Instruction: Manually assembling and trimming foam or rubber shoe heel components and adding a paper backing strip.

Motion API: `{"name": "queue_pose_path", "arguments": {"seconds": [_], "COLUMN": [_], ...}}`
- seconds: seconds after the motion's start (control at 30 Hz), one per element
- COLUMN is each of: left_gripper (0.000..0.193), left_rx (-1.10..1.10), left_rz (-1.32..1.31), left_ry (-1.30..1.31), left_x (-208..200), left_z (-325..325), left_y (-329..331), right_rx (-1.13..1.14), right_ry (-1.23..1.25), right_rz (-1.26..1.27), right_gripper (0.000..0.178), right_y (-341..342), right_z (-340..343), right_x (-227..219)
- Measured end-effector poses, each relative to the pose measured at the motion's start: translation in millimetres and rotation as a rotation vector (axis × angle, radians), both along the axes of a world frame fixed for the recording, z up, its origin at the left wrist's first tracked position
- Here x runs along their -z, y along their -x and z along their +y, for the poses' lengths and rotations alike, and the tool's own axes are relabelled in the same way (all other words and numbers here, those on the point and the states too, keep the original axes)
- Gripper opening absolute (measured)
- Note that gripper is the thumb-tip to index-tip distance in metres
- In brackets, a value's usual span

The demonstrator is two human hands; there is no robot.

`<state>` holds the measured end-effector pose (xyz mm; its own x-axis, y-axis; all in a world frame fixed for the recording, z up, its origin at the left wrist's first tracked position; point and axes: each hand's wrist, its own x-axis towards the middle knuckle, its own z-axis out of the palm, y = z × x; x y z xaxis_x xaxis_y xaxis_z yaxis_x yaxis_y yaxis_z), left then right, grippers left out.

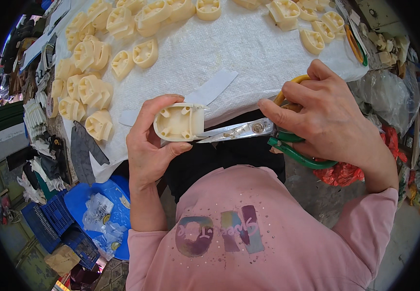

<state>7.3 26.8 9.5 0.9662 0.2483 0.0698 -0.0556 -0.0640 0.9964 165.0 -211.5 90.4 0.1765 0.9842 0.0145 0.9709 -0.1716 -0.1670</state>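
Observation:
Between the fingers and thumb of my left hand (pixel 147 138) is a cream plastic part (pixel 177 122), its hollow side with small pegs turned up. My right hand (pixel 324 116) grips scissors (pixel 241 132) with green and yellow handles. The scissor blades point left and meet the lower right edge of the part. Their tips lie close to my left thumb. Whether the blades touch the plastic I cannot tell. Many similar cream parts (pixel 144 53) lie on the white woven cloth (pixel 190 63) beyond my hands.
White strips (pixel 214 87) lie on the cloth near its front edge. A dark grey flat piece (pixel 85 153) hangs over the left edge. Lower left stands a blue tub (pixel 76 199) with plastic bags, beside blue crates (pixel 57 216). Another handle (pixel 355 46) lies at the cloth's right edge.

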Motion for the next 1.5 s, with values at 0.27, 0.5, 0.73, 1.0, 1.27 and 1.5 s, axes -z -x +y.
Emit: {"name": "queue_pose_path", "arguments": {"seconds": [0.27, 0.5, 0.73, 1.0, 1.27, 1.5], "left_gripper": [0.072, 0.071, 0.072, 0.064, 0.067, 0.060], "left_rx": [0.008, -0.009, -0.098, -0.175, -0.082, -0.010], "left_rz": [0.004, 0.024, 0.007, 0.033, 0.041, 0.081], "left_ry": [0.007, 0.043, 0.110, -0.169, -1.096, -0.828], "left_x": [0.8, 5.6, 7.8, 10.1, 24.1, 21.3], "left_z": [-3.9, -5.6, -4.7, -29.4, -59.2, -57.2], "left_y": [1.1, 0.9, -0.2, -36.5, -81.9, -82.0], "right_rx": [-0.060, -0.096, 0.087, 0.710, 0.558, 0.341], "right_ry": [0.057, -0.036, -0.018, -0.593, -1.258, -1.445], "right_rz": [0.111, 0.118, 0.124, 0.972, 1.593, 1.541], "right_gripper": [0.058, 0.041, 0.044, 0.055, 0.056, 0.053], "right_y": [-7.1, -7.2, -12.8, -5.9, 9.5, 3.9], "right_z": [-3.5, -3.8, -16.0, -44.3, -2.2, -3.6], "right_x": [5.5, 16.6, 21.6, 72.2, 81.2, 109.3]}}
